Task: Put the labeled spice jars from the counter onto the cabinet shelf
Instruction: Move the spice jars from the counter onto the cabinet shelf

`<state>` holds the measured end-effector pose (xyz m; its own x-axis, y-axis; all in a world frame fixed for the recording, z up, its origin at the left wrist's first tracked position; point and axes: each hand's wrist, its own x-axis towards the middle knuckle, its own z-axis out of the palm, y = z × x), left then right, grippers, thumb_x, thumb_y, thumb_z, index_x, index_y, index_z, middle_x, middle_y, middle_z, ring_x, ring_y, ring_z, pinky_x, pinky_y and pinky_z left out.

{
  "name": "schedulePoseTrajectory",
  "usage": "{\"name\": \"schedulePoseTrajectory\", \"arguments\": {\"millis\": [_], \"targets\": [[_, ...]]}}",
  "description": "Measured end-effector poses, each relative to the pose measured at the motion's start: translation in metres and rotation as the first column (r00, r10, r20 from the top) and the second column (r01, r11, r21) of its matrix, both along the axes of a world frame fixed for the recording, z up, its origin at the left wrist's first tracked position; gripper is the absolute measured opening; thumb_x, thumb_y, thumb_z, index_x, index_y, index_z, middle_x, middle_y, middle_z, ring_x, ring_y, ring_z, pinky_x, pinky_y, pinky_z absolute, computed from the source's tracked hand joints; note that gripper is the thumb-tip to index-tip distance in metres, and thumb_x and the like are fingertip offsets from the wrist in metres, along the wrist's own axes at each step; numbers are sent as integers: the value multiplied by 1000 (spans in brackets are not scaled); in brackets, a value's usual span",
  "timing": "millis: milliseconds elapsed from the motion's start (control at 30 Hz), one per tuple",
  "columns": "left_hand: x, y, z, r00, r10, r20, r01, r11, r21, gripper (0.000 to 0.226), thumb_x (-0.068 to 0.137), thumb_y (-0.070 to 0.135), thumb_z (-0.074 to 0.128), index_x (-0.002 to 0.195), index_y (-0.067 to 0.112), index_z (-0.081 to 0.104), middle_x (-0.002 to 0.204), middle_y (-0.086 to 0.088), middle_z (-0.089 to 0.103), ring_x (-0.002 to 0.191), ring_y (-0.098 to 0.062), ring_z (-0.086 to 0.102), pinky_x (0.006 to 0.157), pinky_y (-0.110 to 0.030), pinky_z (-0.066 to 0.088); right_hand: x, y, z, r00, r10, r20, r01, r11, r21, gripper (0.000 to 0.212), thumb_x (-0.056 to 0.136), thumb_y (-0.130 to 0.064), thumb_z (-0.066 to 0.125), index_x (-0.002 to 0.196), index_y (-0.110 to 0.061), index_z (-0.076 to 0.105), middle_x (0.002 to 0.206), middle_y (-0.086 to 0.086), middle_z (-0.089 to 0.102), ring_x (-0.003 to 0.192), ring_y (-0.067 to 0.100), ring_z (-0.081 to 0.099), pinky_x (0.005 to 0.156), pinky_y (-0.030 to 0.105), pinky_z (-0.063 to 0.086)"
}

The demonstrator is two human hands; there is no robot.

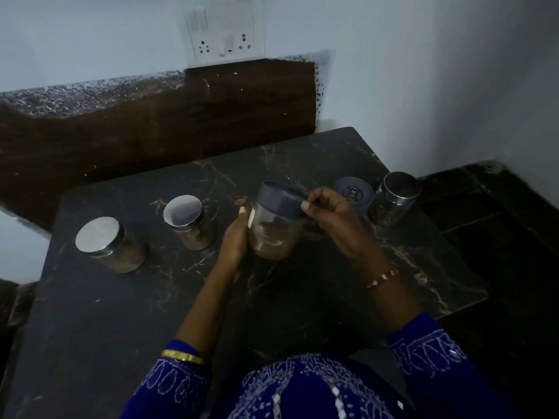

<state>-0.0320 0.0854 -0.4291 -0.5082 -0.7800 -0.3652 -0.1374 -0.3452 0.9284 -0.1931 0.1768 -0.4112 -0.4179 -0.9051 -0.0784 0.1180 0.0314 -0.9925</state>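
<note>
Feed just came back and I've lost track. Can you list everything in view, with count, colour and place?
Blue-lidded jar: one, clear with brown powder and a white label, centre of counter, held in both hands.
Steel-lidded jars: three, clear with silver lids; far left, left of centre, far right.
Second blue-lidded jar: one, behind the right hand, mostly hidden.
Counter: one, black marble with brown veins.
Backsplash panel: one, dark brown, behind counter.
Socket plate: one, white, on wall.
Left hand: against the jar's left side; gold bangle on the wrist.
Right hand: fingers on the lid; beaded bracelet.
Sleeves: blue, white embroidery.
</note>
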Motion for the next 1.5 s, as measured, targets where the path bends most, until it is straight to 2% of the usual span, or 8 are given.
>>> {"name": "schedulePoseTrajectory", "arguments": {"millis": [133, 300, 467, 633, 833, 1033, 1300, 1500], "targets": [[9, -1, 3, 983, -71, -171, 98, 982, 161, 40, 94, 51, 27, 103, 32, 61, 93, 5, 75, 90, -14, 70, 69, -27, 55, 8, 2, 11, 988, 10, 151, 1, 998, -67, 18, 91, -5, 49, 80, -17, 56, 76, -9, 63, 72, 4, 62, 61, 20, 52], [10, 11, 11, 954, -104, -280, 184, 943, 278, 37, 95, 44, 32, 112, 23, 58, 108, -5, 70, 98, -19, 68, 73, -30, 58, 17, -1, 16, 972, -229, 59, 227, 973, 40, 21, 95, -24, 47, 110, -11, 54, 97, 8, 58, 81, 21, 56, 67, 33, 48], [5, 19, 19, 974, -54, -221, 96, 978, 186, 33, 90, 35, 48, 114, 14, 55, 114, -9, 65, 103, -22, 64, 83, -31, 54, 36, -4, 10, 914, -392, -108, 402, 910, 98, 23, 96, -26, 47, 113, -12, 49, 100, 5, 62, 94, 23, 61, 79, 35, 53], [10, 21, 20, 980, -25, -196, 33, 999, 35, 27, 96, 24, 40, 115, 14, 56, 108, -3, 66, 96, -13, 65, 71, -19, 56, 42, 10, 2, 954, -299, 11, 296, 948, 116, 38, 94, -24, 49, 129, -12, 44, 108, -4, 61, 96, 10, 61, 71, 19, 56], [0, 24, 34, 976, -5, -216, -2, 999, -32, 32, 94, 12, 45, 124, 7, 51, 113, -9, 63, 99, -17, 64, 80, -28, 57, 23, 11, 10, 960, -248, 131, 235, 967, 102, 44, 96, -24, 45, 137, -10, 40, 131, 13, 56, 118, 28, 56, 99, 46, 48], [-21, 32, 46, 967, 81, -244, -87, 996, -15, 34, 93, 12, 45, 127, 5, 48, 121, -18, 59, 107, -30, 61, 84, -37, 54, -3, 9, 20, 982, -101, 157, 96, 995, 37, 59, 78, -37, 60, 130, -12, 47, 129, 14, 57, 118, 32, 56, 97, 53, 47], [-48, 22, 101, 939, 125, -320, -198, 958, -206, 32, 89, 11, 52, 121, 12, 54, 111, -6, 66, 95, -11, 66, 69, -18, 56, -40, -18, 81, 996, 77, -49, -83, 988, -129, 54, 80, -22, 65, 130, -19, 45, 115, -2, 65, 109, 16, 63, 88, 30, 55], [-65, -7, 193, 908, 97, -408, -309, 814, -493, 28, 90, 10, 52, 117, 17, 55, 110, -7, 64, 104, -19, 63, 88, -31, 54, -56, -54, 180, 940, 67, -334, -171, 942, -290, 61, 83, -21, 66, 137, -24, 38, 132, 2, 56, 120, 19, 55, 96, 35, 51]]}}
